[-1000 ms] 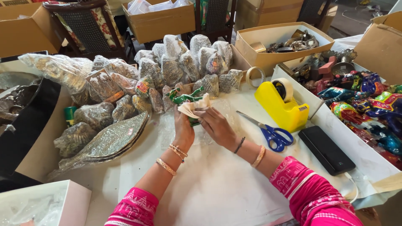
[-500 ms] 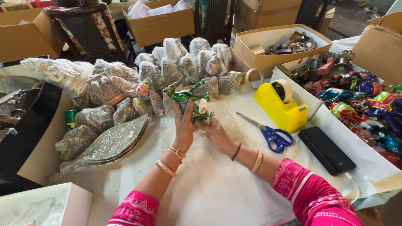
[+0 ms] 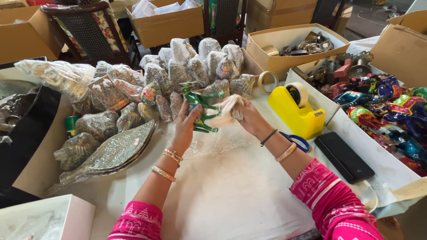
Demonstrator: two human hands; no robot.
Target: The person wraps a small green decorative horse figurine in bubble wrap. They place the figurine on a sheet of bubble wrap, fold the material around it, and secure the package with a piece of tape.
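1. Nearest: two forearms in pink patterned sleeves reach up the white tabletop, bangles at both wrists.
2. Left hand: open palm pressed to the side of a small glossy green animal figurine with thin legs; fingers spread, bracing rather than clasping.
3. Right hand: grip closed on a crumpled cream sheet of wrapping paper, held touching the figurine's right side.
4. Figurine location: lifted just above a clear sheet of bubble wrap at mid-tabletop, between both hands, in front of the wrapped pile.
5. Orientation: it seems tilted, long axis running roughly up-down and leaning left; legs point down and right toward the paper. Which end is the head I cannot tell.
6. Risk, my judgement: the left hand only braces it, so a tug on the paper could tip the figurine out and drop it; thin legs could snag the paper and snap.
7. Right of hands: yellow tape dispenser, blue-handled scissors partly hidden behind the right forearm, flat black phone-like slab.
8. Left: flat silver leaf-shaped trays in plastic.
9. Farther: heap of bubble-wrapped bundles, then an open cardboard box of metal pieces.
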